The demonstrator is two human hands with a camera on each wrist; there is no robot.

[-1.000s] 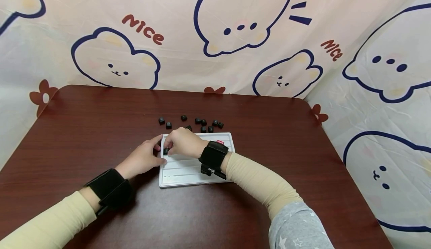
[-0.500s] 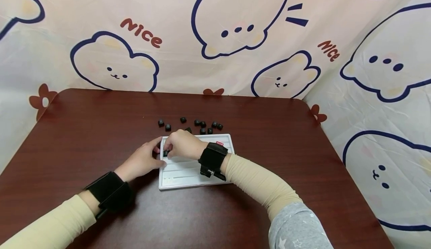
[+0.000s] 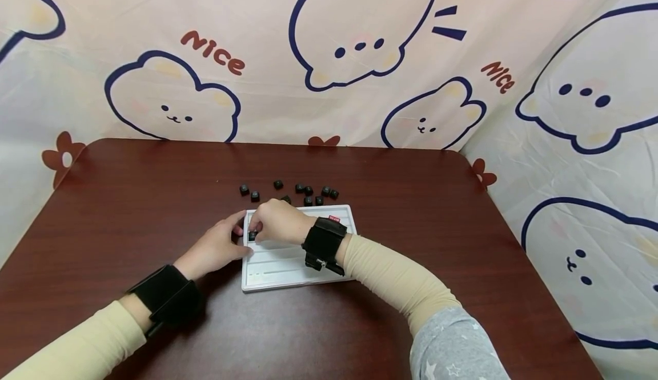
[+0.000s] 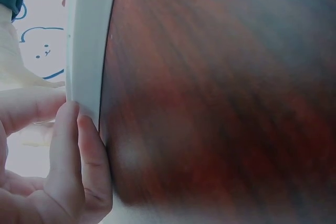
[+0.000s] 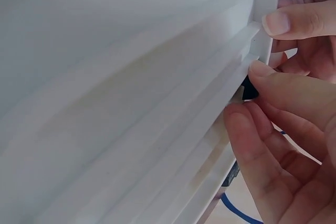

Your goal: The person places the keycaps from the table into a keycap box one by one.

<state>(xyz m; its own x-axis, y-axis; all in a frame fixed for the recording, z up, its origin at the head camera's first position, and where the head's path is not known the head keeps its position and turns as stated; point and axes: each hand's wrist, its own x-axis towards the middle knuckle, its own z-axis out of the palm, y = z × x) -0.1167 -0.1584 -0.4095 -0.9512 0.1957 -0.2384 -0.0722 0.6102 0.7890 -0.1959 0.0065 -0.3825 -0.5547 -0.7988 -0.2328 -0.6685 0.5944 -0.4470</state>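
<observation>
A white ridged tray (image 3: 288, 276) lies on the table with several long slots across it. My left hand (image 3: 215, 246) grips its left edge, thumb over the rim and fingertips against the outer wall (image 4: 86, 51) in the left wrist view. Between thumb and fingers my right hand (image 3: 281, 222) pinches a small black keycap (image 3: 252, 236) at the left end of an upper slot. In the right wrist view that keycap (image 5: 250, 88) is mostly hidden by the fingertips, right at a ridge.
Several loose black keycaps (image 3: 308, 190) are scattered on the brown table (image 3: 411, 208) just behind the tray. One keycap (image 3: 285, 199) is partly covered by the right hand. A red label (image 3: 334, 219) shows near the tray's back right. Printed cloth (image 3: 277, 106) hangs behind the table.
The head view has tilted slightly, so the whole scene sits a little lower. Both hands keep their places on the tray and the keycap.
</observation>
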